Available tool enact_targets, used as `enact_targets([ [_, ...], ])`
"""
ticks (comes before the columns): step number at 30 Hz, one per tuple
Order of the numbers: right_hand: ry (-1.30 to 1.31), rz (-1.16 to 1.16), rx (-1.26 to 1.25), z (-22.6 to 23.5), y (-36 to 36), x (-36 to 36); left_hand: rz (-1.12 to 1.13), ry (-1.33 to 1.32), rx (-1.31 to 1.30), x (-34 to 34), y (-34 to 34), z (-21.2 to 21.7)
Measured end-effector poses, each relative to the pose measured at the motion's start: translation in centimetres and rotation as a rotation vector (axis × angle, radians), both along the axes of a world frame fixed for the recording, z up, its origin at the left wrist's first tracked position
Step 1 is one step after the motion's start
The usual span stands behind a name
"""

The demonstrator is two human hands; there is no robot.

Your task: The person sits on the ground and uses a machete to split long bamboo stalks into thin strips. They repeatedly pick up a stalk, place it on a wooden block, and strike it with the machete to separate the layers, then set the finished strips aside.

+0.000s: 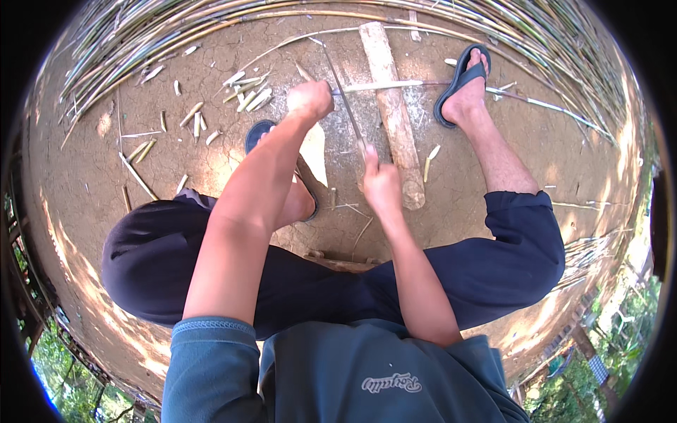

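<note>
My left hand (310, 100) is closed around one end of a thin cane (384, 86), with a pale, scraped-looking stretch showing. The cane lies across a log (403, 144) on the ground and runs right to my sandalled foot (465, 88), which hides part of it. In my right hand (381, 185) is the handle of a long, narrow-bladed knife (344, 92). Its blade points away from me and crosses the cane just right of my left hand. Whether the edge touches the cane I cannot tell.
Long canes (282, 13) lie in a curved heap along the far side and right. Short cut pieces (250, 95) are scattered on the cracked dirt ground (84, 155) at left. My other sandalled foot (303, 197) is behind my left arm. A small wood piece (414, 25) lies beyond the log.
</note>
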State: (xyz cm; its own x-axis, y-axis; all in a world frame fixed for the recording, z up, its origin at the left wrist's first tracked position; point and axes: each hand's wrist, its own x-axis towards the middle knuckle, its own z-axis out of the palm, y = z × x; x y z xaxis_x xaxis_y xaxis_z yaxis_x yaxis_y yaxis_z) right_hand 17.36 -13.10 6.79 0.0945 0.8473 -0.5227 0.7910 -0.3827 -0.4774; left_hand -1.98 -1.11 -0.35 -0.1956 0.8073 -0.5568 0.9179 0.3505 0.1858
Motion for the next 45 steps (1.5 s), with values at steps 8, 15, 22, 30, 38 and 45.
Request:
enact_targets([
  [8,0.013,-0.018,0.043,1.5,-0.7,0.9,-0.006,-0.005,0.009,0.4,-0.4,-0.4],
  [15,0.134,-0.073,0.206,4.3,-5.4,5.1,-0.080,0.016,0.094,2.2,1.5,-0.3],
  [22,0.023,-0.016,-0.069,3.1,-2.8,2.3,-0.015,0.001,0.050,0.1,1.2,-0.6],
  [30,0.024,-0.038,0.014,0.3,0.9,0.2,-0.040,-0.010,0.065,0.5,0.7,-1.2],
  [38,0.005,-0.115,0.113,2.4,-3.1,3.5,-0.105,-0.132,0.045,2.5,2.5,-2.4],
  [45,0.066,-0.034,0.119,-0.3,-3.6,2.1,-0.043,-0.145,0.081,-0.5,1.0,-2.0],
])
